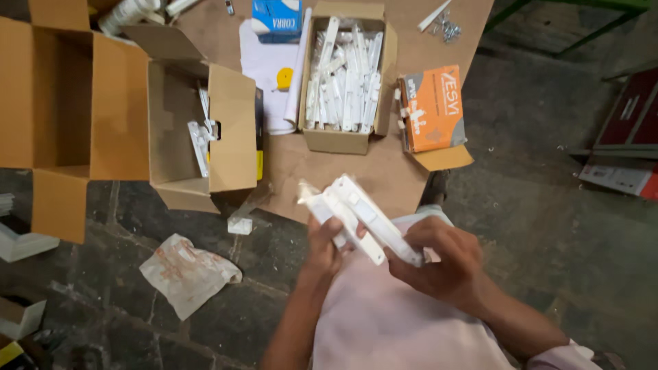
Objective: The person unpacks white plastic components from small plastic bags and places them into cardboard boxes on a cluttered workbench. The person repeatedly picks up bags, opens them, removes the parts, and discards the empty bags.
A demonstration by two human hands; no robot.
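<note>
White plastic latch pieces (360,216) sit gripped in both hands, left hand (325,250) and right hand (442,264), above the lap, while a full box (346,79) and a nearly empty carton (199,130) wait on the tabletop (329,171).

Large open cardboard box (65,103) is sitting at far left, and a smaller open carton (199,130) is standing just beside it with a few white parts (203,133) inside. Another open box (346,79) packed with white plastic pieces is resting on the brown paper sheet (343,178), with an orange packet (432,109) lying just right of it and a blue box (276,19) and white sheets (271,68) lying to its left. A crumpled stained wrapper (186,273) is lying on the dark stone floor (548,226), and loose screws (447,29) are sitting near the top edge.
</note>
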